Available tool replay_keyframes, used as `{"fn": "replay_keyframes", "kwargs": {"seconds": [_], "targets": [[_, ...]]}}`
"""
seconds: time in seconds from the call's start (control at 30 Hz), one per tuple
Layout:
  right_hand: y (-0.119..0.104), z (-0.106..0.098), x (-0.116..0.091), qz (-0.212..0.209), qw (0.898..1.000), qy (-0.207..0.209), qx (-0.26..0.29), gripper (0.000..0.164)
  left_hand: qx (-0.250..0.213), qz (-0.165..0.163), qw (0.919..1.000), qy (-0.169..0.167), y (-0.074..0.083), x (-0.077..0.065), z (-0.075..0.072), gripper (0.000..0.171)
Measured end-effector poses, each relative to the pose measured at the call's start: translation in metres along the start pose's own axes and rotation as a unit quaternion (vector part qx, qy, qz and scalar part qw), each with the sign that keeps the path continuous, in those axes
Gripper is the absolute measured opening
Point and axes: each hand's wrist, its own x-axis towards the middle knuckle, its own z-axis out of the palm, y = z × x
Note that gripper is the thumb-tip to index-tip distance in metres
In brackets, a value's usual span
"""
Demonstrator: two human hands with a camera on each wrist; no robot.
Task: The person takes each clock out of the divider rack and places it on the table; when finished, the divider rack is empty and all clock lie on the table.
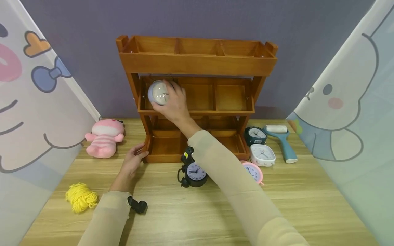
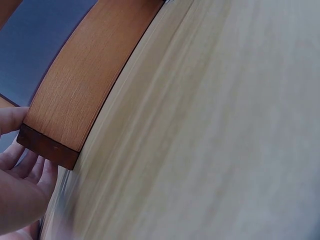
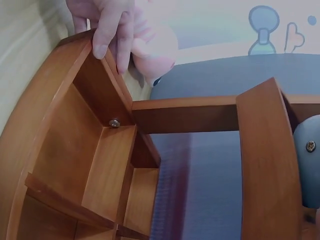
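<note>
My right hand (image 1: pixel 176 104) grips a round clock (image 1: pixel 158 93) with a pale blue shell, at the left compartment of the middle tier of a wooden shelf (image 1: pixel 197 65). In the right wrist view, the clock's blue back (image 3: pixel 306 165) with a small metal knob shows behind the tier's wood. Down at the bottom tier, my left hand (image 1: pixel 133 160) pinches the front left corner, thumb inside the side wall and fingers outside. The left wrist view shows those fingers around the end of the front board (image 2: pixel 85 75).
A black twin-bell alarm clock (image 1: pixel 196 172) stands before the shelf. To the right are a pink clock (image 1: pixel 253 172), a white clock (image 1: pixel 262 154), a dark clock (image 1: pixel 256 135) and a lint roller (image 1: pixel 284 143). A pink plush toy (image 1: pixel 105 138) and yellow yarn (image 1: pixel 81 197) lie left.
</note>
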Motion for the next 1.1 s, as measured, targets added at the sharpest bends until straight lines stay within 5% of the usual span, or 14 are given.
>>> {"fn": "replay_keyframes", "kwargs": {"seconds": [0.67, 1.1], "targets": [[0.003, -0.026, -0.035, -0.044, 0.998, 0.009, 0.047, 0.082, 0.008, 0.005, 0.9999, 0.009, 0.0, 0.001, 0.0, 0.056], [0.005, -0.046, -0.089, -0.063, 0.993, -0.022, 0.098, 0.081, 0.005, 0.001, 1.0, 0.003, -0.001, 0.001, -0.001, 0.057]]}}
